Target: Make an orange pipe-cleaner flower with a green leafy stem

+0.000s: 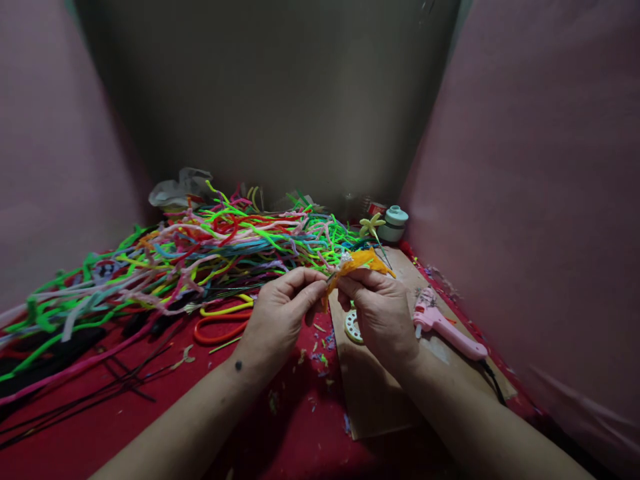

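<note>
Between two bare hands, over the spot where a flat brown cardboard sheet (380, 403) meets a red cloth (300, 420), a thin, soft, bright orange piece (367, 259) is held up. It is crumpled and spread to the right like a ragged leaf, and a small shiny white bit (346, 256) is seen at its top left. What it is made of cannot be told.

By the left hand (285, 303), the orange piece's left end is pinched between thumb and finger. By the right hand (383, 310), it is held from below, with the thumb and fingers drawn close and the other fingers curled.

To the left, room is taken up by a big messy heap of fuzzy, many-coloured sticks (240, 233). A red loop (197, 331) and a yellow loop (220, 313) are found just beside the left hand. Past the right hand, a pink glue gun (453, 335) is laid on the cardboard, near a pink side wall (540, 200). The most room is given on the near side, where the red cloth, dotted with scraps, is seen between the arms.
</note>
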Available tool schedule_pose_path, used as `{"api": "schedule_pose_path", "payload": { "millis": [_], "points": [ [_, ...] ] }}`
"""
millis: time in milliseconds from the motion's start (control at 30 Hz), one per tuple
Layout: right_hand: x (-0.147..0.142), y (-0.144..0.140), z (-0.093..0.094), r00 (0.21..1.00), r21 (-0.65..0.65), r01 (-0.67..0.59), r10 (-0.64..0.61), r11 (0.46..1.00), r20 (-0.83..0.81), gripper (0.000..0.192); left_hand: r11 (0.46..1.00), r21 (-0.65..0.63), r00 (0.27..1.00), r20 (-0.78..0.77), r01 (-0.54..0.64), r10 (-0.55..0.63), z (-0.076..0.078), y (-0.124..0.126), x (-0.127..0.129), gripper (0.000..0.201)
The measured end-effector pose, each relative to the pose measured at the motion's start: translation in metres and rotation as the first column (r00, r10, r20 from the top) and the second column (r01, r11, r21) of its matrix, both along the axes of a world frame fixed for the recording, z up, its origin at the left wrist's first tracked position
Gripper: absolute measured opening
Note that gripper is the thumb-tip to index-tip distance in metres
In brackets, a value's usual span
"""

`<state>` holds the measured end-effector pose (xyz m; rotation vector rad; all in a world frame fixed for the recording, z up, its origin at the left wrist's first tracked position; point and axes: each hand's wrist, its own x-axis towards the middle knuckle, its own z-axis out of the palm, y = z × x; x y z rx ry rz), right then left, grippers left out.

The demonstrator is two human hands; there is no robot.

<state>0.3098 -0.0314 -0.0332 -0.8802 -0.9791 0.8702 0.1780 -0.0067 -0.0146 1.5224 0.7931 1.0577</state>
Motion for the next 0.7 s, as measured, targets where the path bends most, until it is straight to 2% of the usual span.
{"api": "schedule_pose_path", "payload": {
  "millis": [467, 700],
  "points": [
    [-0.0023, 0.0010, 0.0018, 0.978, 0.036, -0.082, 0.088, 0.996, -0.190, 0.007, 0.999, 0.040, 1.000, 0.002, 0.026, -0.026, -0.0046, 0.0017, -0.0008, 0.015],
    [0.0008, 0.0033, -0.0040, 0.982, 0.027, -0.123, 0.125, 0.992, -0.144, 0.010, 0.998, -0.015, 0.997, 0.025, 0.067, -0.066, -0.0094, 0.0027, -0.0005, 0.015]
  ]
}}
